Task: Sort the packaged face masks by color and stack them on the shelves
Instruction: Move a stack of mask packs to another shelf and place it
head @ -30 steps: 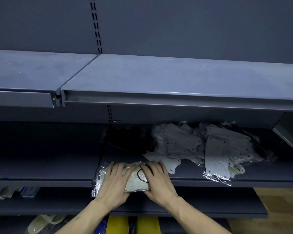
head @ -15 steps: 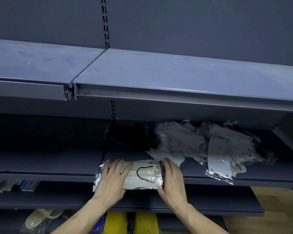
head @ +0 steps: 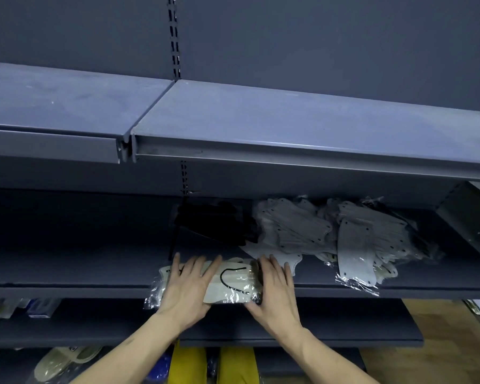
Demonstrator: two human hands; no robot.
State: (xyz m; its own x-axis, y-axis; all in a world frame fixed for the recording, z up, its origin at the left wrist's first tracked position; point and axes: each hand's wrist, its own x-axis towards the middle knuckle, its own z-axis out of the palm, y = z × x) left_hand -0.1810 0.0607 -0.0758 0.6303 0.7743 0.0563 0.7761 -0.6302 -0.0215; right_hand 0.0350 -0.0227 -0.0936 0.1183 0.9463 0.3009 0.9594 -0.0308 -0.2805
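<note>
The left hand lay palm down with fingers straight and spread, pressing flat on the left part of a stack of cream packaged masks at the front edge of the middle shelf, its forearm rising from the lower frame. The stack overhung the shelf lip slightly, its clear wrapper showing a black ear loop between the two hands. The right hand stood against the stack's right end, fingers straight and close together, the thumb at the near corner. Behind the stack a pile of black masks sat toward the rear of the shelf, and to its right a loose heap of grey-white masks spread across the same shelf. Compared with half a second before, the hands had drawn slightly further apart, the left fingers were fanned wider, and the stack remained at the same spot on the shelf edge.
</note>
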